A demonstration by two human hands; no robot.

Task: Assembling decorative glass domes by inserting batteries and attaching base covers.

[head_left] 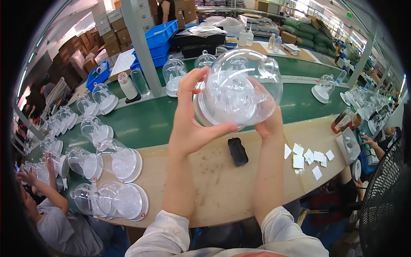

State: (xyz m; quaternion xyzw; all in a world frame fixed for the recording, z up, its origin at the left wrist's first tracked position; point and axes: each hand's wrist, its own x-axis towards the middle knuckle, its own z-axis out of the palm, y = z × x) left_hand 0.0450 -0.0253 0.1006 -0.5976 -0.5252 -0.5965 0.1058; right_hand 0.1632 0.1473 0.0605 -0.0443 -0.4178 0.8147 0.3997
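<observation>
Fingers (188,85) of the left hand (186,120) grasp the near-left side of a clear dome (237,103), its thumb along the near edge, while the right hand (269,124) cups the right side, its fingers partly showing through the transparent wall. The dome is raised above the counter (209,184), tilted with its small knob toward the far right, and holds a pale, glassy cluster whose details blur in reflections. A white rim shows at its left, though whether it belongs to this piece I cannot tell. Judging by the pose, the step in hand is handling or looking over the piece; the next move calls for an even two-handed grip, since the smooth curved wall could slip. Below, between the forearms, lies a black oblong object (237,152); white flat pieces (306,158) are scattered to its right. Similar domes on white bases (124,165) cluster at the left, near another person (64,218).
</observation>
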